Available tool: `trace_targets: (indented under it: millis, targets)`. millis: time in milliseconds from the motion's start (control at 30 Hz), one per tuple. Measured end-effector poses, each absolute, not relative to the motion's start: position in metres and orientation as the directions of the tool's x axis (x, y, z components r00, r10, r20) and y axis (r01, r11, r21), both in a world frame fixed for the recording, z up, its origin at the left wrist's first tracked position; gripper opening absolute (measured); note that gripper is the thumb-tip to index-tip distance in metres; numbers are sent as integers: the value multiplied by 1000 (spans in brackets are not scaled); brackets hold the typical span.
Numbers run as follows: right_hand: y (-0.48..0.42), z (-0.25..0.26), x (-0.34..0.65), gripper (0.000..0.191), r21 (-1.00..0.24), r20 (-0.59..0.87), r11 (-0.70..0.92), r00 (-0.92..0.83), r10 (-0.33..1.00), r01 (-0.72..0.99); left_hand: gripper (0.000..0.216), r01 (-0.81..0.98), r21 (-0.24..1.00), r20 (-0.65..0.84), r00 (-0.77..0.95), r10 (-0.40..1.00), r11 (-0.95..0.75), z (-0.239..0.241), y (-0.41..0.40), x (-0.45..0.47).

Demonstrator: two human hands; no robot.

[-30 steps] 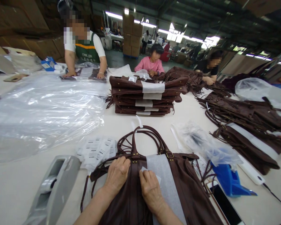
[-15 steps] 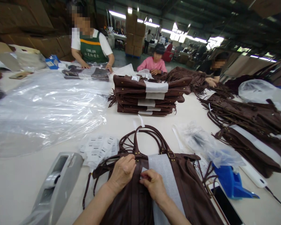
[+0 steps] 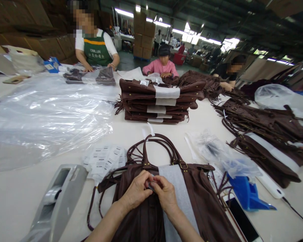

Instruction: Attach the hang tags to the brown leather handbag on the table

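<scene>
A dark brown leather handbag (image 3: 207, 195) lies before me, its handles (image 3: 164, 139) pointing away and a pale paper strip (image 3: 178, 198) wrapped around its body. My left hand (image 3: 138, 188) and my right hand (image 3: 164, 191) meet over the bag just below the handles. Both are closed in a pinch, fingertips nearly touching, on a small pale piece (image 3: 151, 183), perhaps paper or tape. The fingers cover most of it. A white tie (image 3: 149, 129) sticks up from the handles.
Printed label sheets (image 3: 104, 159) and a grey tape dispenser (image 3: 58, 201) lie at left, under clear plastic sheeting (image 3: 50, 117). At right are a blue tape dispenser (image 3: 247, 193), a phone (image 3: 242, 215) and more bags (image 3: 267, 151). Stacked bags (image 3: 138, 97) stand ahead; several people work beyond.
My left hand has moved down and right from the handle base to meet my right hand. The right hand, holding the pale piece, has shifted slightly up. The view has tilted slightly.
</scene>
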State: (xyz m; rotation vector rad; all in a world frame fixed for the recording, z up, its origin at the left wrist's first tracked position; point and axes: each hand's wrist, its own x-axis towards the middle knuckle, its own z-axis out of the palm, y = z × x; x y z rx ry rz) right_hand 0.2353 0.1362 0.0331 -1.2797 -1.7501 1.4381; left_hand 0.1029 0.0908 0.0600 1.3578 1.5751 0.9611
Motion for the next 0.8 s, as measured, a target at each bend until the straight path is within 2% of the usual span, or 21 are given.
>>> trace_targets:
  millis: [200,400,600,733,800]
  targets:
    - [139,27,236,22,-978,-184,-121,-430,884,170,11,380,916,-66,-166,984,125,46,94,107]
    - [143,27,236,24,-981,-178,-125,-430,885,149,17,399,910,-55,-156,986,114,45,97,104]
    - [143,33,232,25,-984,-164,-117,-436,885,132,17,344,927,-103,-157,982,152,48,99,103]
    - [141,34,232,36,-978,-203,-201,-392,897,47,14,285,937,-139,-225,964,202,44,102,102]
    - [140,32,232,32,-974,-223,-222,-369,902,46,14,245,941,-169,-250,953,232,41,103,102]
